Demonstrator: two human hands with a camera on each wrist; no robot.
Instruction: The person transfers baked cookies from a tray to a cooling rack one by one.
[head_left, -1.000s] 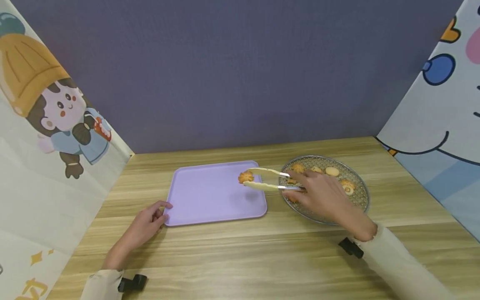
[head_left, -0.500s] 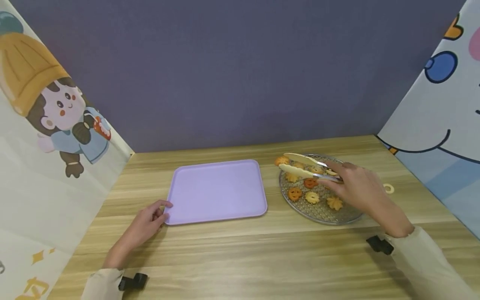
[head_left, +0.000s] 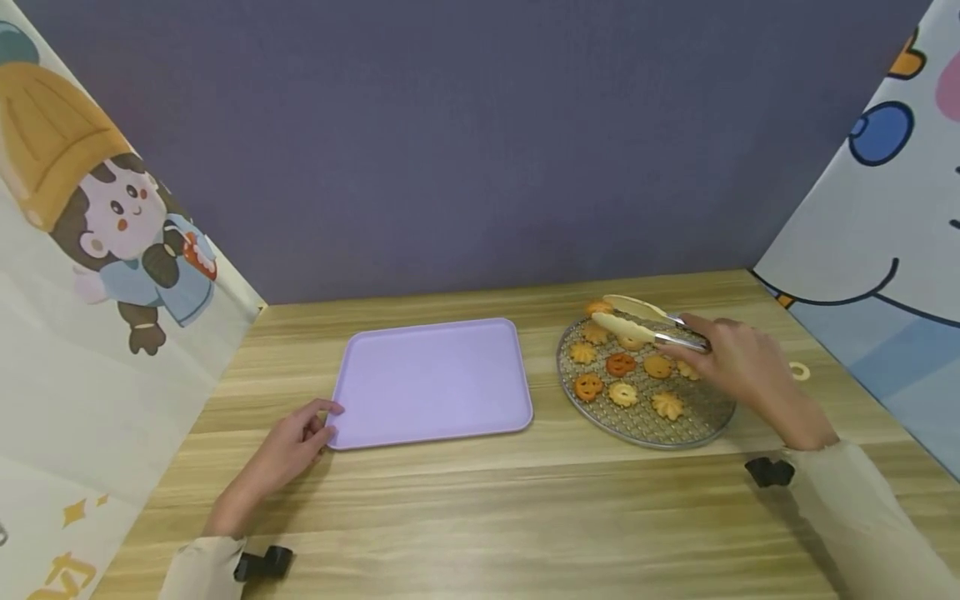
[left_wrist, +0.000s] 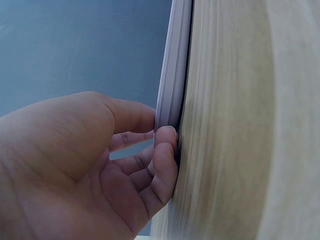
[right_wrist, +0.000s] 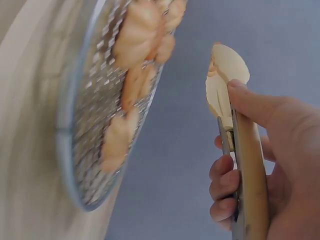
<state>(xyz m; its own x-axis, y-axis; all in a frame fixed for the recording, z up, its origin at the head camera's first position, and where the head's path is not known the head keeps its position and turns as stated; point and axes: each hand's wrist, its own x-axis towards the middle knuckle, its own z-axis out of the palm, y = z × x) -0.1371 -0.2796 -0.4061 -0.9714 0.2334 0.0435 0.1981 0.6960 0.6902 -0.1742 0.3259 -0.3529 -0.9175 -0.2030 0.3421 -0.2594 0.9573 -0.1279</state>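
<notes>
In the head view my left hand (head_left: 288, 442) pinches the near left corner of a lilac tray (head_left: 435, 383). The left wrist view shows my thumb and curled fingers at the tray's rim. My right hand (head_left: 750, 367) grips a pair of tongs (head_left: 626, 327), their pale scalloped tips pointing left. An orange cookie (head_left: 597, 307) sits at the tips, above the far edge of a round wire rack (head_left: 637, 423). In the right wrist view the fingers wrap the tongs' handle (right_wrist: 250, 175), and the tips largely hide the cookie.
Several cookies lie on the rack, among them a reddish pretzel-shaped one (head_left: 620, 364) and a flower-shaped one (head_left: 667, 406). A pale ring (head_left: 799, 372) shows beyond the right hand. A dark panel (head_left: 480, 150) rises behind the wooden table (head_left: 480, 517), with printed panels at both sides.
The right hand has carried the tongs and the cookie rightward, from over the tray's right side to over the rack's far edge. The left hand and tray stay put.
</notes>
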